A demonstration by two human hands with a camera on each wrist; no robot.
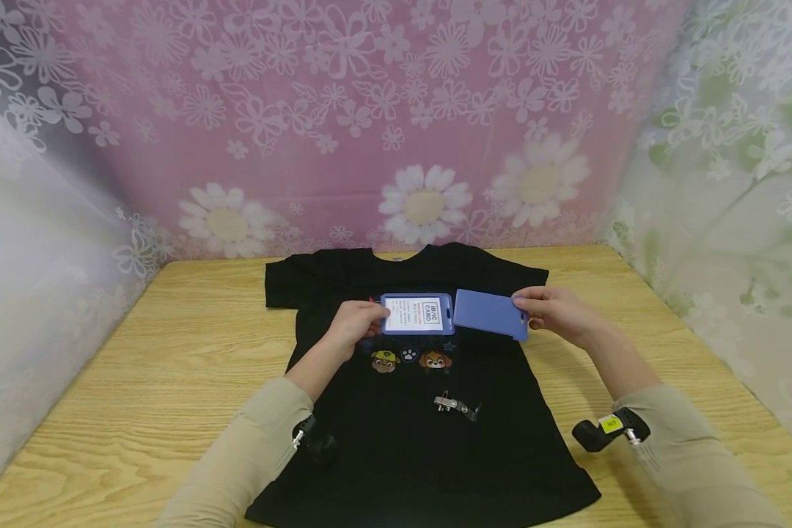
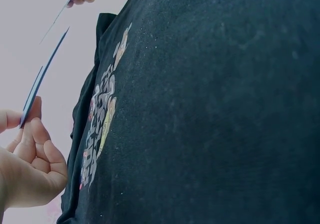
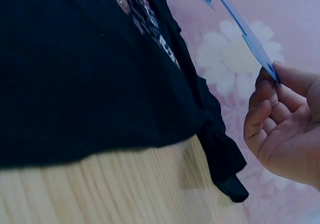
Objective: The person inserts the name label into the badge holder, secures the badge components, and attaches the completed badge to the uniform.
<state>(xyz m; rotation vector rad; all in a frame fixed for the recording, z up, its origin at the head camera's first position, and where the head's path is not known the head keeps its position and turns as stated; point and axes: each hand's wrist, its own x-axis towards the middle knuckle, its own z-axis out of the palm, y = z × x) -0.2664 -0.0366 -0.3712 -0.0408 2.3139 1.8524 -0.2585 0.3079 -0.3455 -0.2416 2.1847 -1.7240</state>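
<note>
My left hand (image 1: pixel 355 323) pinches the left end of a blue-framed ID card holder (image 1: pixel 417 314) whose white insert reads "ID/IC CARD". Between the thumb and fingers of my right hand (image 1: pixel 557 312) is the right end of a plain blue cover panel (image 1: pixel 488 314) with a slot near that end. The two pieces sit edge to edge in the head view, raised above a black T-shirt (image 1: pixel 409 455). Seen from the left wrist, the card holder (image 2: pixel 42 79) is nearly edge-on. The panel (image 3: pixel 250 42) looks just as thin in the right wrist view.
On the T-shirt's lower front lies a metal badge clip with a clear strap (image 1: pixel 457 405). The shirt, printed with cartoon dogs (image 1: pixel 409 359), is spread over a wooden table (image 1: pixel 191 367). Floral curtains (image 1: pixel 369 132) stand behind and at both sides.
</note>
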